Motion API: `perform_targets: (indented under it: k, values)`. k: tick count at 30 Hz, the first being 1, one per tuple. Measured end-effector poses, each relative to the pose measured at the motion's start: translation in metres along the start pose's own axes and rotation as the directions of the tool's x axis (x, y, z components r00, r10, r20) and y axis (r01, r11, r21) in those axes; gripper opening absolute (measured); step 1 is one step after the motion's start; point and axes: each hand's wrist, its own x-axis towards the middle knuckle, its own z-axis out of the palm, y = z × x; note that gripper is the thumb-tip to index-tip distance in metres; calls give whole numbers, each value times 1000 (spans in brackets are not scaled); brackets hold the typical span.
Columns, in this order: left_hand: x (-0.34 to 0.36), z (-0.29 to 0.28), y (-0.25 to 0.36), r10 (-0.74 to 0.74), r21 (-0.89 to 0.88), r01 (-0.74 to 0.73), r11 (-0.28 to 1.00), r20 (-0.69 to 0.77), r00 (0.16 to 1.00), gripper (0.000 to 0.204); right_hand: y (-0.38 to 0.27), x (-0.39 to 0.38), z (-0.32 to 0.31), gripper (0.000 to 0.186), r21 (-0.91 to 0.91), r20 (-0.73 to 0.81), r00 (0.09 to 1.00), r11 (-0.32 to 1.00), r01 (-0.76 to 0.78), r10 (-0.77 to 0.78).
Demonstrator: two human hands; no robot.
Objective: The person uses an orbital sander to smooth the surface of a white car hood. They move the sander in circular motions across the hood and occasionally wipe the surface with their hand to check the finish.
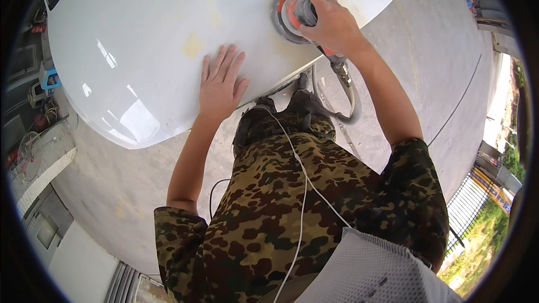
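Observation:
A large white car body panel (151,33), probably a bonnet, spreads out in front of me. My right hand (333,21) is wrapped over the top of a red and black orbital sander (287,15), whose round pad rests on the panel near its right side. A fitting and a grey hose (353,101) run from the sander down past the panel's near edge. My left hand (222,83) lies flat on the panel by the near edge, fingers stretched and holding nothing. Dull, yellowish patches (193,46) mark the surface between and beyond my hands.
Grey concrete floor (426,67) surrounds the panel. A blue and white stool (49,76) and assorted gear stand at the far left, near a pale ledge (48,174). A thin white cable (303,174) hangs down my camouflage shirt. A barred gate (469,199) is at the right.

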Motion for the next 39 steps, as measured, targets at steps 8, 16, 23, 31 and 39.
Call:
perform_targets:
  k: [8,16,23,31,39]
  values:
    - [51,24,44,186,6,-189,982,136,973,66,111,57,-50,84,13,-84,959,962,-272,272]
    - [27,35,46,414,-447,-378,811,-19,910,37,-5,7,4,76,36,33,999,999,-24,23]
    - [-36,27,35,272,-585,-237,776,-28,962,23,-90,-32,55,78,69,148,950,961,266,-274]
    - [-74,21,26,-114,-527,56,848,-79,990,13,31,28,-4,78,0,-36,993,994,-110,110]
    - [-61,7,13,-30,-279,0,960,-106,994,32,159,92,-56,83,64,-77,948,950,-306,310]
